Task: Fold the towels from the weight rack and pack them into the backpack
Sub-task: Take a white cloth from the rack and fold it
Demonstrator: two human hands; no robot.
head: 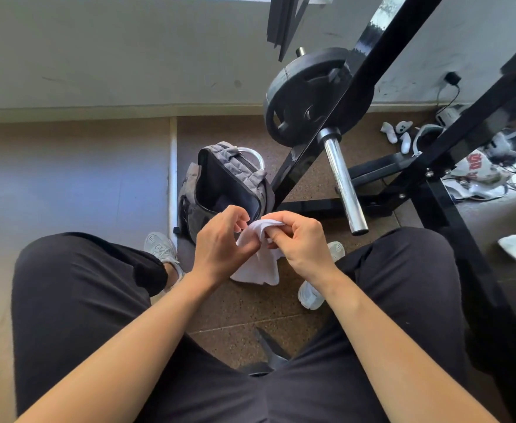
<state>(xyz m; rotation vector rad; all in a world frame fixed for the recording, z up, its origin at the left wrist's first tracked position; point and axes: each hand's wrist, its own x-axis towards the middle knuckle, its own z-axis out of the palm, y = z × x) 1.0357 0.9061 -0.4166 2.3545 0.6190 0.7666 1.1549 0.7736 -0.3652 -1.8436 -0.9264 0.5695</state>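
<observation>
A small white towel [259, 264] hangs between my knees, bunched at its top edge. My left hand [223, 242] pinches the towel's left side and my right hand [299, 239] grips its upper right corner, fingers curled into the cloth. Just beyond my hands a grey backpack [195, 190] stands on the floor with its main compartment unzipped and open, dark inside. The black weight rack [372, 56] rises at the right, carrying a black plate [308, 96] on a chrome sleeve [343, 181].
My legs in black trousers frame the scene, with pale sneakers [162, 248] on the speckled brown floor. Cables, white gear and a printed cloth [476, 172] lie at the far right beyond the rack's base. A grey wall runs along the back.
</observation>
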